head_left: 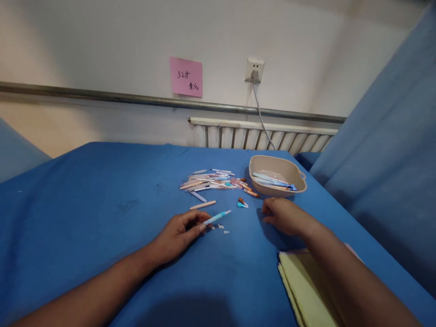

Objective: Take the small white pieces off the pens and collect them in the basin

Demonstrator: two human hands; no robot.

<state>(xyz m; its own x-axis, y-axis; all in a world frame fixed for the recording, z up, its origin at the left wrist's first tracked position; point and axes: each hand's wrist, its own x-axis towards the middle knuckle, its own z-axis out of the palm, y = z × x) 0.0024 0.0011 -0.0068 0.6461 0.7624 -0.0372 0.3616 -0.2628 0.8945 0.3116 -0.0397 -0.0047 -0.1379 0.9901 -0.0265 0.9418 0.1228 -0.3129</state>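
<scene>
Pinching a pale-blue pen (215, 219) between thumb and fingers of the left hand (185, 229), just below the middle of the frame, its pale tip pointing up and to the right. Holding the right hand (281, 213) well apart from the pen, right of centre, back upward and fingers curled under; cannot tell from this angle about anything pinched there. Just below the pen, small white bits (226, 232) on the blue cloth cover (85, 227). Just above the pen, a lone peach pen barrel (203, 205); farther right, a turquoise pen part (241, 205) beside a brown one (242, 200). Around the centre of the frame, a loose heap of pens (207, 181), mostly peach, grey and white, with orange pieces (251, 192) at the right end. Just above the right hand, a beige basin (269, 160) with blue pens (272, 180) inside. At lower right, partly covered by the right forearm (347, 268), a folded yellow cloth (299, 281). At upper centre, a pink handwritten note (186, 77) and a wall socket (255, 70) with a plugged-in cord (259, 109) hanging down past a white radiator (213, 136). Along the right edge, a blue curtain (381, 113).
</scene>
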